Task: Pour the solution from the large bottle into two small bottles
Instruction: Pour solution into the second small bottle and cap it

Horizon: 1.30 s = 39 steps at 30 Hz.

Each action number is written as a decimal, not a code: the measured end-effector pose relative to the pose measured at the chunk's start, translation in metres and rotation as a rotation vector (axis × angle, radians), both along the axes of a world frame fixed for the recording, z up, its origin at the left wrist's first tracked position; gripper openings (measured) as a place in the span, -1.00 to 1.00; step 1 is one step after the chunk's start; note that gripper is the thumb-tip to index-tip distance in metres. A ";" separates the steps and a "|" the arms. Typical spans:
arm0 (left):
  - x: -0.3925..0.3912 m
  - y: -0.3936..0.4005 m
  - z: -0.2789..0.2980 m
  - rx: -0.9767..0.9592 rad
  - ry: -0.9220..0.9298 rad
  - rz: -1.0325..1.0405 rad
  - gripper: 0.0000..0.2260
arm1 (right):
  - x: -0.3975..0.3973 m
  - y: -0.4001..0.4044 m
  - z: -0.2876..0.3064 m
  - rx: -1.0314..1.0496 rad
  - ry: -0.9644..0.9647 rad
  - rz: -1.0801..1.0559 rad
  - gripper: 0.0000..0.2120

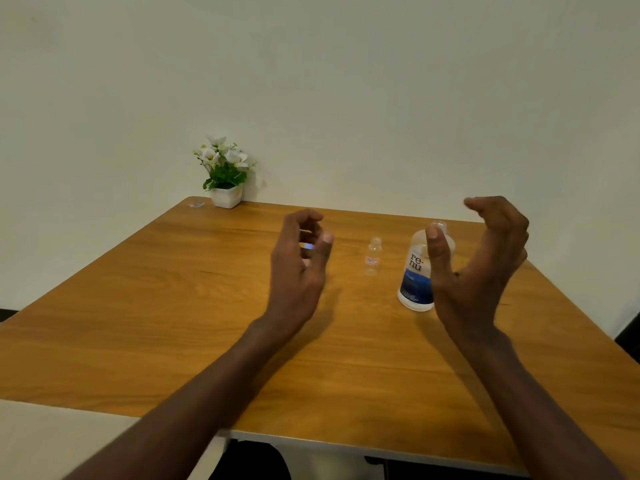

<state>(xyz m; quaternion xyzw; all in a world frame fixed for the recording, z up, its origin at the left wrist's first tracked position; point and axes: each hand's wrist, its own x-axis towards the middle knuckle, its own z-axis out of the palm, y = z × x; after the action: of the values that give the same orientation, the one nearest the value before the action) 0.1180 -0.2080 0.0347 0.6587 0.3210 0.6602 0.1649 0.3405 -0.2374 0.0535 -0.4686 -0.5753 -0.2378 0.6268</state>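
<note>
The large bottle (414, 271), clear with a white and blue "re-nu" label, stands upright on the wooden table (173, 306) with no cap on its neck. One small clear bottle (373, 259) stands uncapped just left of it. My right hand (481, 271) hovers in front and to the right of the large bottle, fingers loosely curled, thumb overlapping the bottle, gripping nothing. My left hand (299, 268) hovers left of the small bottle with relaxed curled fingers. A small blurred bluish-white thing (307, 246) shows through the gap between its fingers; I cannot tell what it is.
A white pot of artificial flowers (225, 174) stands at the table's far left corner against the wall, with a small clear scrap (196, 204) beside it. A pale surface (52, 438) adjoins the table at near left.
</note>
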 end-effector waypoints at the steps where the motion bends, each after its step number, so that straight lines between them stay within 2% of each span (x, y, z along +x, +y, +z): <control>1: 0.014 0.000 0.001 -0.018 0.030 -0.027 -0.74 | 0.009 0.000 -0.001 -0.083 0.039 -0.001 -0.42; 4: 0.048 0.007 -0.004 -0.065 0.118 -0.062 -0.66 | 0.023 0.002 -0.010 -0.322 0.166 0.102 -0.07; 6: 0.059 0.019 -0.012 -0.092 0.140 -0.022 -0.63 | 0.026 0.003 -0.018 -0.448 0.227 0.164 0.08; 9: 0.069 0.038 -0.025 -0.175 0.142 0.035 -0.54 | 0.028 0.009 -0.031 -0.598 0.241 0.224 0.21; 11: 0.075 0.050 -0.030 -0.272 0.142 0.043 -0.46 | 0.029 0.015 -0.038 -0.653 0.255 0.270 0.23; 15: 0.082 0.067 -0.030 -0.500 0.214 -0.044 -0.27 | 0.026 0.028 -0.048 -0.657 0.261 0.326 0.18; 18: 0.084 0.076 -0.031 -0.582 0.292 -0.118 -0.21 | 0.027 0.038 -0.049 -0.582 0.325 0.372 0.05; 21: 0.086 0.084 -0.032 -0.557 0.347 -0.112 -0.32 | 0.027 0.050 -0.047 -0.538 0.333 0.383 -0.13; 23: 0.085 0.092 -0.033 -0.543 0.339 -0.098 -0.51 | 0.026 0.062 -0.046 -0.519 0.317 0.384 -0.22; 26: 0.083 0.100 -0.036 -0.543 0.306 -0.096 -0.68 | 0.023 0.081 -0.044 -0.518 0.340 0.395 -0.24; 30: 0.083 0.103 -0.038 -0.532 0.248 -0.137 -0.72 | 0.025 0.098 -0.046 -0.489 0.409 0.406 -0.25; 35: 0.084 0.105 -0.039 -0.535 0.218 -0.219 -0.75 | 0.034 0.099 -0.049 -0.530 0.368 0.466 -0.29; 39: 0.086 0.104 -0.036 -0.531 0.208 -0.234 -0.69 | 0.039 0.102 -0.047 -0.557 0.358 0.512 -0.34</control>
<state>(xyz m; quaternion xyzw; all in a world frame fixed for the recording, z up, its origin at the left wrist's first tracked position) 0.2043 -0.1038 -0.0017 0.6890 0.4195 0.4588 0.3726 0.3794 -0.1356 0.0065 -0.4961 -0.5975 0.1754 0.6050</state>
